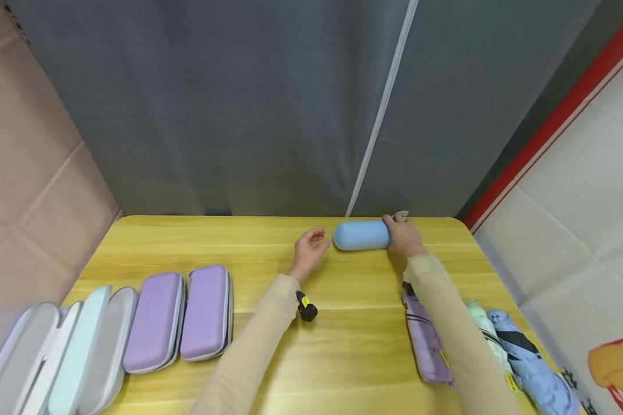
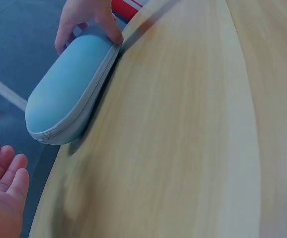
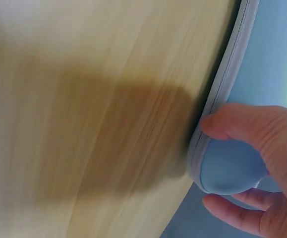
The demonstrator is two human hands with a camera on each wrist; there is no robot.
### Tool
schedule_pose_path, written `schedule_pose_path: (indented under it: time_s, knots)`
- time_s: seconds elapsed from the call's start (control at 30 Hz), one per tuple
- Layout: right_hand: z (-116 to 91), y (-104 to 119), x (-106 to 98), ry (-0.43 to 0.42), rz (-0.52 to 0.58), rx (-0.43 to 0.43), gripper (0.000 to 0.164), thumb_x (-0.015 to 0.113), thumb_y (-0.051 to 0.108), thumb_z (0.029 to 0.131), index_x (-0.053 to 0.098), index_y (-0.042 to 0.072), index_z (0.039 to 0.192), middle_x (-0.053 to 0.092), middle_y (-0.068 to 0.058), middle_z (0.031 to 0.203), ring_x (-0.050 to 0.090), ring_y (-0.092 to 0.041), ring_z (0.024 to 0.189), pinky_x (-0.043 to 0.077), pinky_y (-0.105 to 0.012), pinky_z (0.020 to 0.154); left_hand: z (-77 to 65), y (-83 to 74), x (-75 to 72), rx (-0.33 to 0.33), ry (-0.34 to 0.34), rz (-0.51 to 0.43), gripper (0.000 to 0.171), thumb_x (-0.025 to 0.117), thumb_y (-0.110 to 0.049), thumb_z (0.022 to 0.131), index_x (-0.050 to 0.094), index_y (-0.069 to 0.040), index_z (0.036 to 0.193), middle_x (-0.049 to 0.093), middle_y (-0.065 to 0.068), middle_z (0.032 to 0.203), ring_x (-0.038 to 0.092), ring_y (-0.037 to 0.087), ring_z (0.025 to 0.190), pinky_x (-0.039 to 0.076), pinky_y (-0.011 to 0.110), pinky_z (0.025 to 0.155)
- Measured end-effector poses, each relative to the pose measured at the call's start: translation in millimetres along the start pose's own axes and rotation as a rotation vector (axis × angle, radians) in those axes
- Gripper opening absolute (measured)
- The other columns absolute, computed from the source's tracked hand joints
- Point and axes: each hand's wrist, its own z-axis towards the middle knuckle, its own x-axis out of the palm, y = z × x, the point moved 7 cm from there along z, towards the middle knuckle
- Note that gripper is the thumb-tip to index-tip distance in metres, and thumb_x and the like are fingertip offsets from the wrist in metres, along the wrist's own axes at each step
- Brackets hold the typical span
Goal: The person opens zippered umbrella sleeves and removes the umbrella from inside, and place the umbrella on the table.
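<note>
A light blue rounded case (image 1: 360, 236) with a grey zipper edge lies at the back of the wooden table. My right hand (image 1: 404, 235) grips its right end; in the right wrist view the thumb (image 3: 232, 121) presses the near side by the zipper while the fingers reach round the end. A small whitish tab (image 1: 402, 213) shows just behind that hand. Off the case's left end, my left hand (image 1: 310, 249) hovers with loosely bent fingers, holding nothing. The left wrist view shows a gap between this hand and the case (image 2: 66, 89).
Two purple zippered cases (image 1: 153, 323) stand at the left, beside open grey-lined cases, one pale mint (image 1: 80, 351). Folded umbrellas lie at the right: purple (image 1: 427, 346), mint (image 1: 488, 331) and blue (image 1: 532, 363). A grey curtain (image 1: 239, 115) hangs behind the table's back edge.
</note>
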Motion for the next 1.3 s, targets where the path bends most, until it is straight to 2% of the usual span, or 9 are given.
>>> schedule_pose_path:
  time_s: [0.33, 0.57, 0.67, 0.8, 0.9, 1.03, 1.17, 1.3]
  knots:
    - [2, 47, -1, 0.025, -0.038, -0.101, 0.080, 0.083, 0.015, 0.067, 0.041, 0.006, 0.135, 0.042, -0.029, 0.130, 0.043, -0.051, 0.110, 0.047, -0.059, 0.079, 1.4, 11.9, -38.5, -0.084, -0.085, -0.017, 0.039, 0.062, 0.004, 0.085, 0.050, 0.016, 0.121, 0.053, 0.030, 0.121, 0.052, 0.039, 0.113, 0.044, 0.035, 0.096]
    - [5, 79, 4, 0.037, -0.027, -0.177, 0.077, 0.083, 0.018, 0.067, 0.043, 0.007, 0.133, 0.044, -0.026, 0.128, 0.042, -0.048, 0.113, 0.048, -0.058, 0.081, 0.7, 11.9, -55.7, -0.110, -0.131, -0.028, 0.037, 0.061, 0.004, 0.085, 0.052, 0.016, 0.120, 0.056, 0.028, 0.119, 0.054, 0.037, 0.111, 0.045, 0.034, 0.095]
    - [6, 92, 6, 0.042, -0.017, -0.206, 0.077, 0.081, 0.019, 0.068, 0.043, 0.007, 0.133, 0.045, -0.024, 0.128, 0.042, -0.046, 0.114, 0.048, -0.056, 0.082, -4.3, 1.2, -64.3, -0.122, -0.142, -0.028, 0.037, 0.060, 0.005, 0.085, 0.052, 0.017, 0.119, 0.055, 0.030, 0.119, 0.052, 0.039, 0.112, 0.044, 0.037, 0.096]
    - [7, 104, 8, 0.040, 0.010, -0.242, 0.077, 0.080, 0.021, 0.070, 0.042, 0.006, 0.135, 0.046, -0.023, 0.127, 0.040, -0.046, 0.117, 0.046, -0.054, 0.088, -2.8, 6.4, -79.0, -0.152, -0.174, -0.007, 0.036, 0.060, 0.002, 0.086, 0.054, 0.014, 0.120, 0.055, 0.028, 0.121, 0.052, 0.037, 0.114, 0.044, 0.038, 0.096]
    - [8, 107, 9, 0.036, 0.078, -0.251, 0.078, 0.081, 0.022, 0.070, 0.042, 0.004, 0.135, 0.046, -0.024, 0.127, 0.040, -0.046, 0.118, 0.043, -0.054, 0.092, 2.4, 21.9, -88.4, -0.191, -0.218, 0.006, 0.036, 0.062, -0.004, 0.087, 0.057, 0.008, 0.120, 0.057, 0.023, 0.121, 0.053, 0.032, 0.113, 0.045, 0.035, 0.093]
    - [6, 106, 15, 0.057, 0.235, -0.229, 0.083, 0.081, 0.024, 0.071, 0.039, 0.000, 0.138, 0.044, -0.026, 0.130, 0.044, -0.043, 0.116, 0.042, -0.053, 0.094, 0.9, 24.6, -95.6, -0.261, -0.250, -0.006, 0.038, 0.062, -0.009, 0.087, 0.057, 0.007, 0.121, 0.055, 0.021, 0.122, 0.052, 0.030, 0.112, 0.044, 0.036, 0.094]
    - [4, 103, 20, 0.070, 0.379, -0.190, 0.087, 0.081, 0.023, 0.072, 0.034, -0.002, 0.141, 0.039, -0.027, 0.136, 0.044, -0.041, 0.119, 0.040, -0.052, 0.096, 1.7, 28.1, -99.5, -0.321, -0.245, -0.021, 0.040, 0.063, -0.011, 0.086, 0.056, 0.005, 0.122, 0.055, 0.020, 0.121, 0.051, 0.028, 0.110, 0.045, 0.036, 0.090]
    - [1, 102, 20, 0.043, 0.470, -0.189, 0.085, 0.081, 0.016, 0.072, 0.033, -0.006, 0.139, 0.039, -0.026, 0.137, 0.043, -0.041, 0.121, 0.038, -0.051, 0.099, 2.0, 28.2, -101.7, -0.360, -0.232, -0.027, 0.041, 0.063, -0.011, 0.084, 0.056, 0.005, 0.122, 0.055, 0.020, 0.121, 0.052, 0.026, 0.108, 0.046, 0.035, 0.087]
